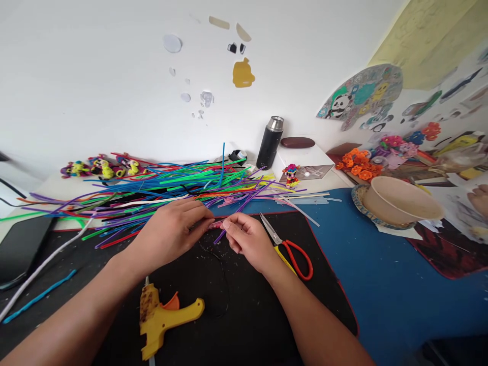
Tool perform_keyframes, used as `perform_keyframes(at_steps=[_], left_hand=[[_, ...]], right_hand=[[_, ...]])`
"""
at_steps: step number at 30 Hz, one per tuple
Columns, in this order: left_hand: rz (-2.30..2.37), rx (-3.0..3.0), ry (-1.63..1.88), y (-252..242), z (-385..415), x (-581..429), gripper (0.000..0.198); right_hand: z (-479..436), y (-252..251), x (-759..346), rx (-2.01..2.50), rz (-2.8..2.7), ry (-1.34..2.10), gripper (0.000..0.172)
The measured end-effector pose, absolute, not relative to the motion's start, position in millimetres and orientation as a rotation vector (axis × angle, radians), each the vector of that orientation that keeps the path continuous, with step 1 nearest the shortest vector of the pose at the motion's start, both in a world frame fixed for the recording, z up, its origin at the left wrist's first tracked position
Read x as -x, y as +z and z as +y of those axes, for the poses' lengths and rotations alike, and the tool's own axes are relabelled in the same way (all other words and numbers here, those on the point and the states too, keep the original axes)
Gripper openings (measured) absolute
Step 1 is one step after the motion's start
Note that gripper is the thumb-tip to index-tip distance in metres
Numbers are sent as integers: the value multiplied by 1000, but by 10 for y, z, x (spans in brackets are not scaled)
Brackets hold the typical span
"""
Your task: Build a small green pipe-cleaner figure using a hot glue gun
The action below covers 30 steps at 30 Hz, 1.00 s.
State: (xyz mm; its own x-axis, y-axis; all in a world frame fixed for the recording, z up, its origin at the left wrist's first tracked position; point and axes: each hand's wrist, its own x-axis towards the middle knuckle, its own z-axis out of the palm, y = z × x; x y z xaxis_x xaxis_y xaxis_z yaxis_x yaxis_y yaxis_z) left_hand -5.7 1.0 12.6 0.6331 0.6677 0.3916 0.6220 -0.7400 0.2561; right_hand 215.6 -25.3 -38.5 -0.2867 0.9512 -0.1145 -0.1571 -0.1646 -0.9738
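A short pink pipe cleaner [215,224] stretches between my two hands over the black mat [244,290]. The fingertips of my left hand [173,226] are pinched on its left end. My right hand [247,239] pinches the other end with thumb and forefinger, its other fingers curled. A purple pipe cleaner end [219,238] shows just beside the right fingertips; whether it is held, I cannot tell. Scissors [290,249] with red and yellow handles lie to the right of my right hand. Nearer to me is a yellow glue gun [163,320], on its side.
Many-coloured pipe cleaners [183,183] are heaped behind my hands. A black flask [270,142], a white box [305,162] and a small figure [292,175] stand at the back. A bowl [404,203] is on the right; another person's hand [479,203] shows at the far edge. A phone [25,249] lies left.
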Motion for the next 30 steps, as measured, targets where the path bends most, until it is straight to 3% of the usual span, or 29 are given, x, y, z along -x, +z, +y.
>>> perform_keyframes(at_steps=[30], left_hand=[[934, -2857, 759, 162, -14, 4, 26]], right_hand=[[-277, -359, -2131, 989, -1100, 1704, 48]])
